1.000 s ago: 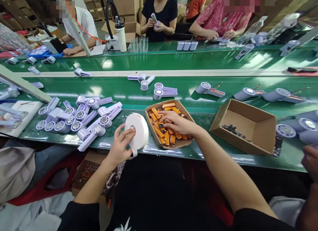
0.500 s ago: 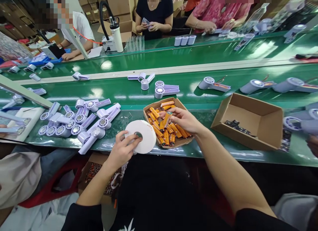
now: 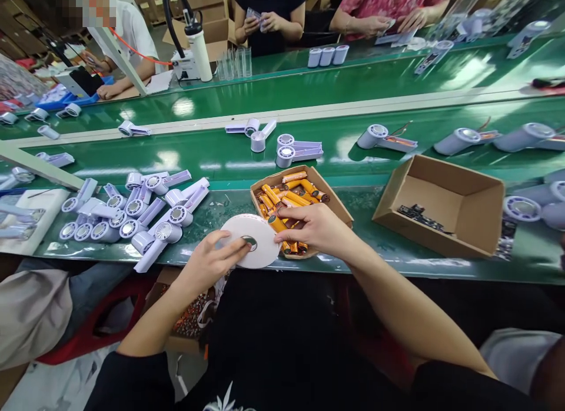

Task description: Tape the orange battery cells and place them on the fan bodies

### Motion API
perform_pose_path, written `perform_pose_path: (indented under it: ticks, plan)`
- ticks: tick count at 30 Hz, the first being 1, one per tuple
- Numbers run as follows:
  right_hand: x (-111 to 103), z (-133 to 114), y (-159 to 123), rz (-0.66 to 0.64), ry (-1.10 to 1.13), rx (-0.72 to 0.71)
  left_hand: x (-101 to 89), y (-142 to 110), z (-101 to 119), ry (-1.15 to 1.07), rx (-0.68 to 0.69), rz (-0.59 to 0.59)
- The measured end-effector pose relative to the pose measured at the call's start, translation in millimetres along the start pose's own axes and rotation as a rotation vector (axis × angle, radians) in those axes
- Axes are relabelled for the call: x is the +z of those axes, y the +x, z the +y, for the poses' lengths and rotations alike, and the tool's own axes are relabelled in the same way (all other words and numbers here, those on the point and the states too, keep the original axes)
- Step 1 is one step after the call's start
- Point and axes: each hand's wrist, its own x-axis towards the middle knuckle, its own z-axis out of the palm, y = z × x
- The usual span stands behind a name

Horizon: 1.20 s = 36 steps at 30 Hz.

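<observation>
My left hand grips a white roll of tape, its fingers reaching into the core hole. Beside it, my right hand is closed around an orange battery cell. The thumb and fingertips of that hand are at the roll's right edge; whether they also pinch the tape's end I cannot make out. Behind and below my right hand sits a shallow cardboard box of orange battery cells, partly covered by the hand.
Lilac handheld-fan housings are piled at left, and more lie along the green conveyor belt. A cardboard box with small circuit boards stands at right. People sit across the belt, near a white machine.
My right hand has brought the battery cell left and down, from over the box to the tape roll's edge. The left hand still holds the roll, now tilted flatter.
</observation>
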Motion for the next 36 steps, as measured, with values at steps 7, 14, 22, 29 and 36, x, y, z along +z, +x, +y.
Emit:
perform_pose_path:
  ticks: [7,14,22,29,36]
  plan:
    - [26.3,2.2,-6.0,0.269,0.547,0.135,-0.9,12.1,0.3,-0.129,-0.13,-0.065]
    - [42.0,3.9,-9.7,0.779,0.755,0.057,6.5,15.4,68.3,-0.255,-0.136,0.029]
    - [-45.8,59.0,-20.3,0.907,0.679,-0.002,14.8,-48.4,-16.8,-0.287,-0.379,-0.265]
    - [6.7,82.5,-38.3,0.782,0.373,0.042,40.8,127.8,-65.5,-0.395,-0.391,-0.17]
    - [2.2,79.5,-38.1,0.692,-0.042,0.023,138.1,337.5,-52.1,-0.248,-0.348,-0.463]
